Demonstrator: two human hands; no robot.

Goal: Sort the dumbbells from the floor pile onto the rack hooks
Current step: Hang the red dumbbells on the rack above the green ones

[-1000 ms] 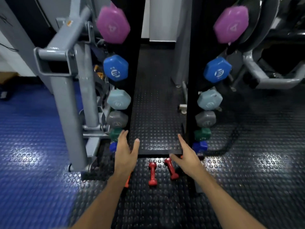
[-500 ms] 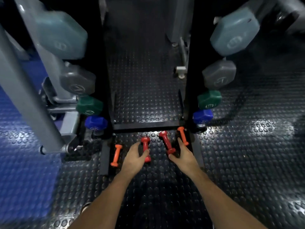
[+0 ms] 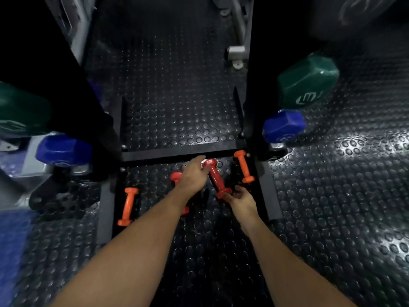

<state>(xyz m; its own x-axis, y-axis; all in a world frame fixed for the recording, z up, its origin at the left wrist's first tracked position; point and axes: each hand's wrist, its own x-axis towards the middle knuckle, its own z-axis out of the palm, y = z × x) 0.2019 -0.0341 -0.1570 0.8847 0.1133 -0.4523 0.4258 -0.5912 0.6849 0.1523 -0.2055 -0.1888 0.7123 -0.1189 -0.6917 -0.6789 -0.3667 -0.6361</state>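
Several small dumbbells lie on the studded floor between the rack's feet. A red dumbbell (image 3: pixel 215 177) lies in the middle; my right hand (image 3: pixel 241 201) pinches its near end, and the fingertips of my left hand (image 3: pixel 192 176) touch its far end. My left hand and wrist cover most of a second red dumbbell (image 3: pixel 176 177). One orange dumbbell (image 3: pixel 128 206) lies to the left, another orange dumbbell (image 3: pixel 244 166) to the right by the rack's crossbar (image 3: pixel 177 153). On the rack hang blue dumbbell heads (image 3: pixel 283 126) and green ones (image 3: pixel 307 85).
The black rack frame stands close on both sides, with its base feet (image 3: pixel 269 191) flanking the dumbbells. A grey machine base (image 3: pixel 24 165) sits at the left, another grey foot (image 3: pixel 236 53) at the back. Blue flooring (image 3: pixel 11 240) starts at the far left.
The view has dropped closer to the floor. My left hand moved right across one red dumbbell to the other's far end; my right hand closed on that dumbbell's near end.
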